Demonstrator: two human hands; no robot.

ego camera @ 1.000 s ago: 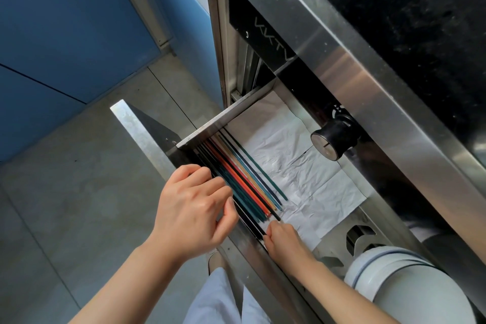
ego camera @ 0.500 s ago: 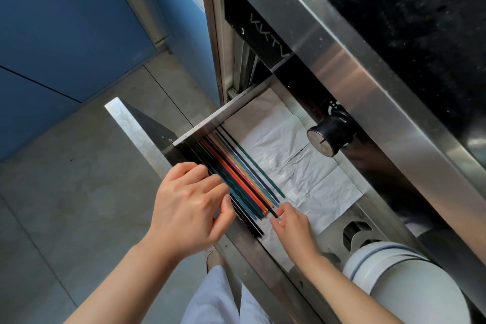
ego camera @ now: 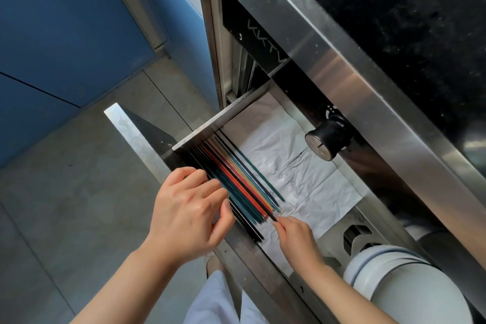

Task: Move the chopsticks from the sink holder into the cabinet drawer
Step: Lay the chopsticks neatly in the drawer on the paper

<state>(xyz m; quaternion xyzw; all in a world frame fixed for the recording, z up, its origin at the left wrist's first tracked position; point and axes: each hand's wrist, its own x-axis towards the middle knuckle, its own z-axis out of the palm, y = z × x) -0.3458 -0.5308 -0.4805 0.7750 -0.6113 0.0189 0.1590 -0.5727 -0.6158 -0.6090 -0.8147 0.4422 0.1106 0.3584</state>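
Note:
Several chopsticks (ego camera: 242, 181) in black, teal, red, orange and blue lie side by side in the open steel drawer (ego camera: 136, 137), along its front wall. A white paper liner (ego camera: 297, 166) covers the drawer floor. My left hand (ego camera: 186, 213) rests curled over the drawer's front edge, fingertips against the near chopsticks. My right hand (ego camera: 297, 239) is inside the drawer, its fingertips touching the near ends of the chopsticks. The sink holder is not in view.
A black round knob (ego camera: 326, 142) sticks out from the cabinet front above the drawer. The steel counter edge (ego camera: 342, 60) overhangs it. White stacked bowls (ego camera: 399, 284) sit at the drawer's right end beside a cut-out steel plate (ego camera: 355, 237). Grey floor tiles lie to the left.
My right hand has moved further into the drawer, up to the chopstick ends. My left hand has stayed on the front edge. The view has shifted slightly.

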